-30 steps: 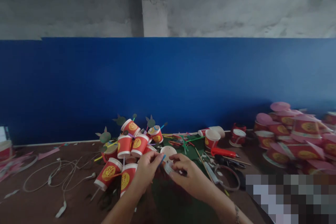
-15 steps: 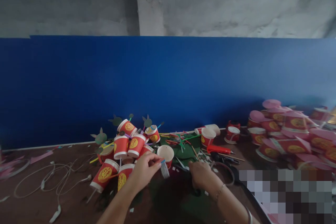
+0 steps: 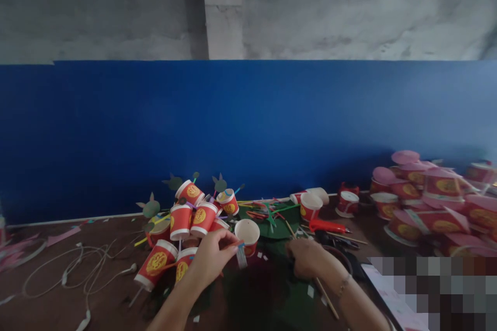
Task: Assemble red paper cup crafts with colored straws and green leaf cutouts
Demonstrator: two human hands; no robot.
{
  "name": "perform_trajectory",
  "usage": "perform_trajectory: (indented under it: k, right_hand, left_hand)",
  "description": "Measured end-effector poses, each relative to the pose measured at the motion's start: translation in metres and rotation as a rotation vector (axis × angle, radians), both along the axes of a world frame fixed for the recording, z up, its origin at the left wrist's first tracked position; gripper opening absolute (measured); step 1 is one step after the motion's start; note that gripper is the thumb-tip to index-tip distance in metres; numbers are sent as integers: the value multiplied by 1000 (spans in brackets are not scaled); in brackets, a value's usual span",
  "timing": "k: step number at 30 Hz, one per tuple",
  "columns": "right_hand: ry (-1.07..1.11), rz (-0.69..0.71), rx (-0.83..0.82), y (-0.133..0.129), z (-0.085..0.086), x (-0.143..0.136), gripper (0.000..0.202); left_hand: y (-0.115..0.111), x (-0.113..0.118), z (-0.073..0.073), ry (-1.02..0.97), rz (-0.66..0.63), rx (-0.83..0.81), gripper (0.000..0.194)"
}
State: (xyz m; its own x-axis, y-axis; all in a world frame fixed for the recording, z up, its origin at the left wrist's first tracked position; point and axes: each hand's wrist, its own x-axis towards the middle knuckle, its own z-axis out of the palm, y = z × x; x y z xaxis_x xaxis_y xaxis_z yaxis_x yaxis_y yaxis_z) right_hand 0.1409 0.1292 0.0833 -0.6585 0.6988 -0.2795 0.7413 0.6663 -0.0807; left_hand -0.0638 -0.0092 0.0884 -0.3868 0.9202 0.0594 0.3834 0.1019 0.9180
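My left hand (image 3: 215,253) is closed in a pinch on a short, thin straw-like piece (image 3: 234,244), orange with a blue tip. From the tip hangs a pale, clear strip (image 3: 242,257) that looks like tape. Just beyond it stands a red-and-white paper cup (image 3: 247,230), its mouth facing up. My right hand (image 3: 305,258) is low over the table, its fingers curled; what they hold, if anything, is hidden. A thin wooden stick (image 3: 327,299) passes beneath this hand. Left of my left hand, red cups (image 3: 180,221) with yellow emblems are heaped with straws and rabbit-head cutouts.
Straws (image 3: 267,209) lie on a green sheet at the back. A red tool (image 3: 329,226) lies right of the right hand. Pink-topped cups (image 3: 442,183) pile up at far right. A white cable (image 3: 66,274) coils at left. A blue panel (image 3: 248,124) stands behind.
My right hand has moved slightly right; the scissor blades seen at its fingers are now out of sight. The left hand stays pinched, and its strip hangs differently. The view has tilted up slightly.
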Motion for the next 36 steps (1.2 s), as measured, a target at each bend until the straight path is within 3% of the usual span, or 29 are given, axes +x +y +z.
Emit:
perform_trajectory:
  k: [5, 11, 15, 22, 36]
  right_hand:
    - [95, 20, -4, 3, 10, 15, 41]
    - [103, -57, 85, -6, 32, 29, 38]
    - [303, 76, -18, -13, 41, 25, 41]
    - [467, 209, -95, -31, 36, 4, 36]
    - [384, 277, -136, -30, 32, 5, 27]
  left_hand:
    - [0, -3, -3, -2, 10, 14, 12]
    - [1, -4, -3, 5, -38, 17, 15]
    - [0, -3, -1, 38, -41, 23, 13]
    - [-5, 1, 6, 93, -82, 57, 10]
    - [-5, 7, 3, 92, -141, 26, 15]
